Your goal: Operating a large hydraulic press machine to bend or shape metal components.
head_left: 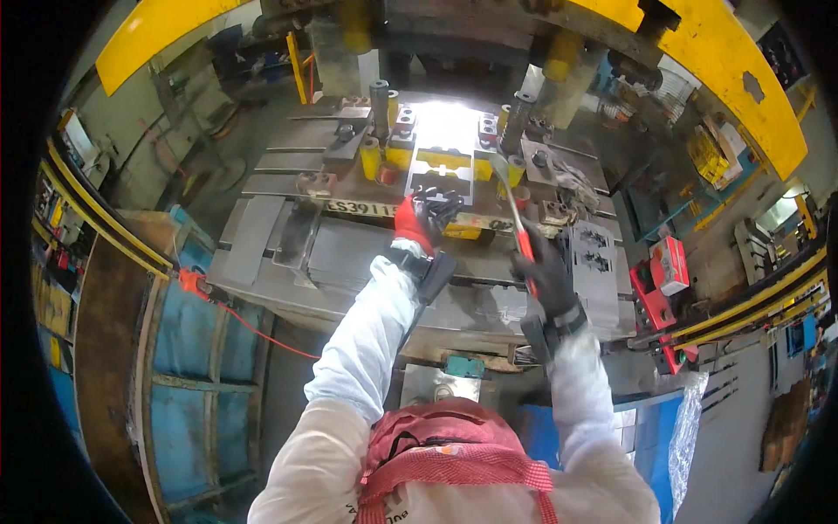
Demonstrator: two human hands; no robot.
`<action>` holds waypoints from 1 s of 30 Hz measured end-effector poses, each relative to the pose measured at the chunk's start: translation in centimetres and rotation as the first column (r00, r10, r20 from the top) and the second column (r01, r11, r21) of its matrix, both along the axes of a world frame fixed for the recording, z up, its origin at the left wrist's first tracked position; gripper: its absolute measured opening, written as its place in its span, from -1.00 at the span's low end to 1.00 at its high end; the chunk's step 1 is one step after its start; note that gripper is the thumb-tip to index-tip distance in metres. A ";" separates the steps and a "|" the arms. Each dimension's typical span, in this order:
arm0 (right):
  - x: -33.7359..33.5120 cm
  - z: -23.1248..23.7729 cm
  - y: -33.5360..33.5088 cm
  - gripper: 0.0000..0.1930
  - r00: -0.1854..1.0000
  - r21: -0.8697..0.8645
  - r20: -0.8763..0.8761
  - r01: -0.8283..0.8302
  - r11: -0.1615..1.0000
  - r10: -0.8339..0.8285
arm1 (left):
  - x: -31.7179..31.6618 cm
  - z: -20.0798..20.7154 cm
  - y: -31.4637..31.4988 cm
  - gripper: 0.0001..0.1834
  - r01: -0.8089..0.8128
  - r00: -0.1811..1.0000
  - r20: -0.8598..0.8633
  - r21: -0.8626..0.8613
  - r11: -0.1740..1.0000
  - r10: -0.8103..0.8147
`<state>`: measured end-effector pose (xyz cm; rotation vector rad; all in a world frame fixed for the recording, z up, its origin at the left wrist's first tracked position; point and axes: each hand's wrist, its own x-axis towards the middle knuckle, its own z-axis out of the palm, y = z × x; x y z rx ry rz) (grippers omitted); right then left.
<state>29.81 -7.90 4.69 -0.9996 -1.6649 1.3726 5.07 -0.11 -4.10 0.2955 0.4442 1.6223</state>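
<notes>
My left hand (423,220), in a red glove with dark fingers, is at the near edge of a thin metal sheet (468,185) with cut-outs. Its fingers look closed on that edge, though the grip is partly hidden. The sheet lies over the yellow and grey lower die (483,168) of a press, its far part washed out by glare. To the right, my dark-gloved right hand (548,272) is closed around the red handle of a long metal hand tool (513,205). The tool's shaft slants up beside the sheet; the exact kind of its tip is unclear.
Dark guide posts (379,109) stand around the die. Flat grey sheets (349,253) lie on the bed at left, and cut sheets (595,266) at right. Yellow press guards (738,79) arch above. A red and white box (669,265) sits right; a blue crate (188,402) stands lower left.
</notes>
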 end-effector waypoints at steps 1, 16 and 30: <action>-1.6 0.8 3.2 -0.42 0.995 0.044 0.017 -0.096 0.994 0.096 | -0.1 0.2 -0.1 -0.57 0.012 1.000 0.002 0.001 1.000 -0.012; 2.0 -1.8 1.6 -0.29 0.992 0.094 -0.089 -0.076 0.993 0.085 | -0.9 -0.1 -0.3 -0.74 -0.175 0.965 -0.182 0.087 0.981 0.188; 13.5 -16.4 -12.6 -0.39 0.888 0.037 0.448 -0.130 0.991 0.100 | -9.9 -0.9 -30.0 -0.46 -0.238 0.844 -0.482 0.060 0.969 0.237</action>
